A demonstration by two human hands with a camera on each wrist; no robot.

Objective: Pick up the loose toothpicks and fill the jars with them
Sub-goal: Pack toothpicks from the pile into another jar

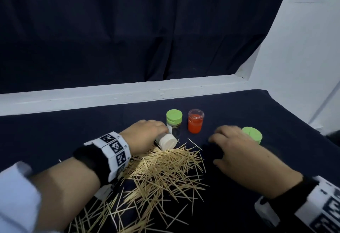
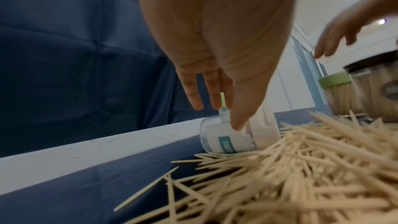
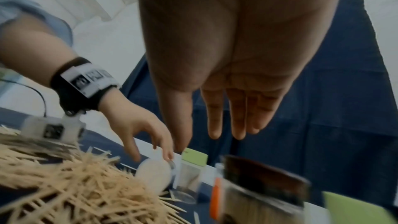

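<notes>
White-capped jar (image 1: pixel 166 142) lies on its side at the far edge of the toothpick pile (image 1: pixel 161 173), mid-desk (image 1: pixel 257 107). Left hand (image 1: pixel 145 135) reaches over it, fingers extended, thumb tip touching the clear body; grip not closed. Right hand (image 1: pixel 237 149) hovers released, just before the green-lidded jar (image 1: pixel 253 135).

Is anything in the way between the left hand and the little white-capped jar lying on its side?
No, nothing visible. The left hand is already down on the white-capped jar, fingers touching its clear body, at the far edge of the toothpick pile. The pile lies beside the cap, not between hand and jar.
</notes>
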